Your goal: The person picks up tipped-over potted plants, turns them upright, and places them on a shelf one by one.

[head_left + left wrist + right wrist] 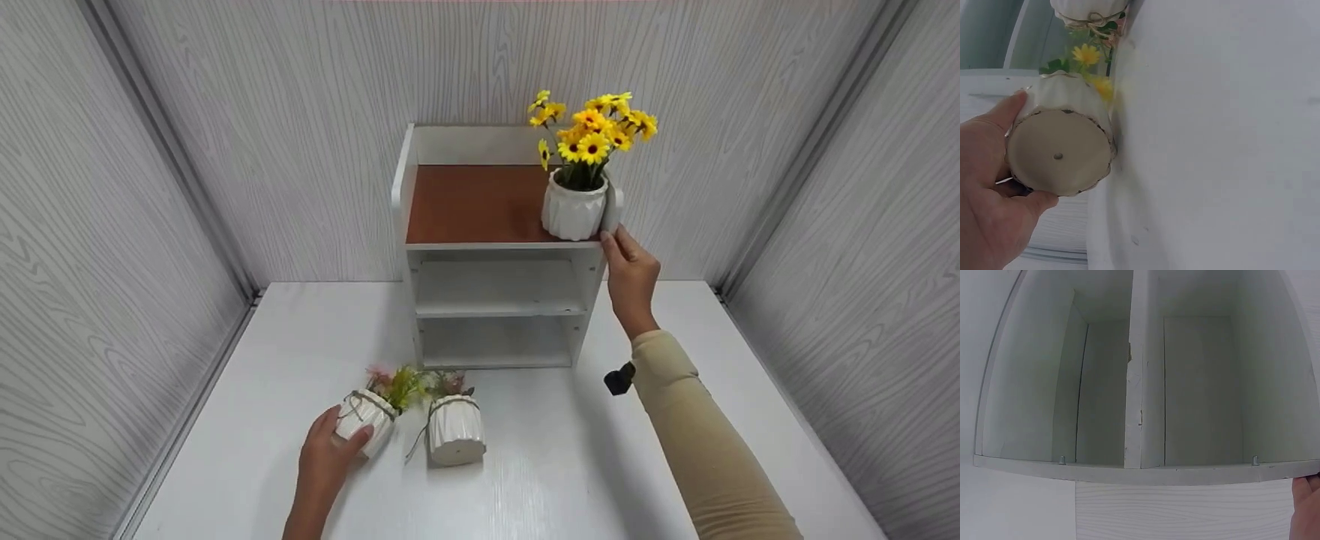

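My left hand (328, 455) grips a white ribbed flowerpot (367, 421) with twine round it, thumb on one side and fingers on the other. The pot is tipped over, its flowers (401, 386) toward the shelf and its round base (1061, 152) toward the left wrist camera. Beside it, a second white flowerpot (457, 429) with twine lies on its side. My right hand (634, 271) pinches the front edge of the right side panel of a small white shelf unit (501, 246), just below a white pot (574, 211) of yellow flowers (592, 139) standing upright on top.
The shelf unit has a brown top board (476, 202) with raised sides and back, and two open compartments (495, 341) below. It stands on a white table (540, 465) against a wood-grain back wall (300, 135). Grained panels (847, 247) close both sides.
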`<state>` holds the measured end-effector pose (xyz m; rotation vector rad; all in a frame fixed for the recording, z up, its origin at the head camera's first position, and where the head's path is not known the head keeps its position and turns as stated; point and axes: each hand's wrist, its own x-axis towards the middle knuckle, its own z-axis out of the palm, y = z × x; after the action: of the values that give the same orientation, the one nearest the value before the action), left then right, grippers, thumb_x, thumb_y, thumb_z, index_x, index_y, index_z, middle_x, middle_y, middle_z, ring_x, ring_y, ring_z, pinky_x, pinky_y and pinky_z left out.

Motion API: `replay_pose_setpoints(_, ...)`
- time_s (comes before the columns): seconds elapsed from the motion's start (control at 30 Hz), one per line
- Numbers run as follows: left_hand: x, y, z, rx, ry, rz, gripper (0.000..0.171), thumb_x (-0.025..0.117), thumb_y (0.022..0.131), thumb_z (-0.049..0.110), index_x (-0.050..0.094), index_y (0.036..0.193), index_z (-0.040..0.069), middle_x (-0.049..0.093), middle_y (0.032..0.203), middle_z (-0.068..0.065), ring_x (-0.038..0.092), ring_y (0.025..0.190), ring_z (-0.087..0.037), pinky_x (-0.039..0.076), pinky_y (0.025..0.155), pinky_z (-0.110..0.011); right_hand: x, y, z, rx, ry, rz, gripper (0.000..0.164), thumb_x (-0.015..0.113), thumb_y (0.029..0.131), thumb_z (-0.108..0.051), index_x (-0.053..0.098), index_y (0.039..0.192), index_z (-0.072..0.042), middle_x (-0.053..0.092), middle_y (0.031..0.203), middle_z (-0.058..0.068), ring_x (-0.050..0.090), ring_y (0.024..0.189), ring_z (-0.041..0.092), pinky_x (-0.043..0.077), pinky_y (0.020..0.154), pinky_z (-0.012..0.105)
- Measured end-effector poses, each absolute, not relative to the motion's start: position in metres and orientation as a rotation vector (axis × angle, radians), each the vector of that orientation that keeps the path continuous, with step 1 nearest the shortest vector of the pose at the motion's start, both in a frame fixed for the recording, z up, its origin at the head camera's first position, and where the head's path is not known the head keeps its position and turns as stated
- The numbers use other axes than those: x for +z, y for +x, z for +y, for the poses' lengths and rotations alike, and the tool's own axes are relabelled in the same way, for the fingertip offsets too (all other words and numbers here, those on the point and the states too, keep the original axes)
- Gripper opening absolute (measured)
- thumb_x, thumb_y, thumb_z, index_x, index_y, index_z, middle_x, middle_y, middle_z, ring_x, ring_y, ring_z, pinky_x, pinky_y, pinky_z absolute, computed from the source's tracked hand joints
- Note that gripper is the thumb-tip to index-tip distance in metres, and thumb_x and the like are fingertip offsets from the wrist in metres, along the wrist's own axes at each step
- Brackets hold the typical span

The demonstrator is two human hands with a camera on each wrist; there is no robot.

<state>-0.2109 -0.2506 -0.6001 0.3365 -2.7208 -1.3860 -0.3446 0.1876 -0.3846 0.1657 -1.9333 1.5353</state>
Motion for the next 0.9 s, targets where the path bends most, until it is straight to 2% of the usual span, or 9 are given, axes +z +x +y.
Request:
replay_pose_setpoints(0.23, -0.604, -0.200, -0.264, -1.521, 0.420, -2.714, 0.107, 0.072, 0.083, 0.065, 0.029, 0.155, -0.001, 0.028, 0.159, -0.027, 0.023, 0.149, -0.045, 0.021, 0.121, -0.059, -0.403, -0.365, 0.198, 1.524, 0.132, -1.920, 0.043, 0.065, 0.100, -0.022, 0.057, 0.139, -0.005, 0.059, 0.140, 0.013, 0.058, 0.130, 0.020, 0.050, 0.103, 0.030)
replay_pose_setpoints(0.43, -0.609, -0.193, -0.269, -1.554, 0.456, -2.772, 0.124, 0.076, 0.073, 0.071, 0.022, 0.157, -0.002, 0.025, 0.160, -0.029, 0.022, 0.150, -0.045, 0.021, 0.121, -0.060, -0.409, -0.371, 0.202, 1.509, 0.155, -1.912, 0.044, 0.066, 0.099, -0.030, 0.061, 0.138, -0.011, 0.063, 0.137, 0.008, 0.061, 0.127, 0.015, 0.051, 0.101, 0.028)
replay_pose_setpoints(0.53, -0.609, -0.193, -0.267, -1.528, 0.454, -2.794, 0.130, 0.075, 0.070, 0.075, 0.020, 0.157, -0.003, 0.024, 0.160, -0.030, 0.021, 0.149, -0.047, 0.021, 0.120, -0.062, -0.408, -0.370, 0.202, 1.511, 0.156, -1.897, 0.044, 0.067, 0.098, -0.031, 0.062, 0.136, -0.011, 0.064, 0.136, 0.008, 0.061, 0.126, 0.015, 0.052, 0.101, 0.028)
replay_pose_setpoints(0.7, -0.608, -0.192, -0.263, -1.461, 0.416, -2.801, 0.127, 0.075, 0.074, 0.072, 0.019, 0.157, -0.004, 0.026, 0.159, -0.030, 0.023, 0.148, -0.047, 0.022, 0.120, -0.061, -0.408, -0.370, 0.203, 1.500, 0.177, -1.886, 0.044, 0.066, 0.099, -0.029, 0.061, 0.137, -0.008, 0.063, 0.137, 0.010, 0.061, 0.127, 0.017, 0.052, 0.101, 0.029)
replay_pose_setpoints(0.9, -0.610, -0.190, -0.257, -1.474, 0.450, -2.805, 0.132, 0.075, 0.070, 0.076, 0.017, 0.156, -0.006, 0.025, 0.157, -0.032, 0.023, 0.147, -0.049, 0.022, 0.119, -0.061, -0.403, -0.363, 0.196, 1.520, 0.190, -1.916, 0.042, 0.062, 0.102, -0.022, 0.057, 0.140, -0.005, 0.059, 0.141, 0.012, 0.057, 0.131, 0.019, 0.050, 0.104, 0.030)
